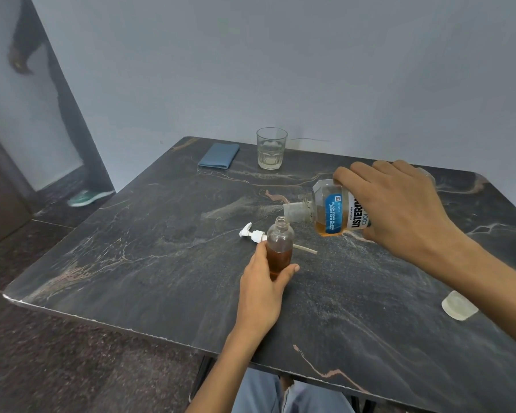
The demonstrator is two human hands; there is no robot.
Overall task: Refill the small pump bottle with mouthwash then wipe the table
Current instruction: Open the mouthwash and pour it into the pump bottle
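Centre frame: left hand (264, 281) grips upright small pump bottle (280, 248); right hand (399, 207) grips tilted mouthwash bottle (331, 213) over its neck.

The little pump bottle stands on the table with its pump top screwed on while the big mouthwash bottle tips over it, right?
Not quite. The head view shows the small pump bottle open at the neck; its white pump top lies on the table behind it. The rest holds: the left hand steadies it, and the right hand tips the Listerine mouthwash bottle over it.
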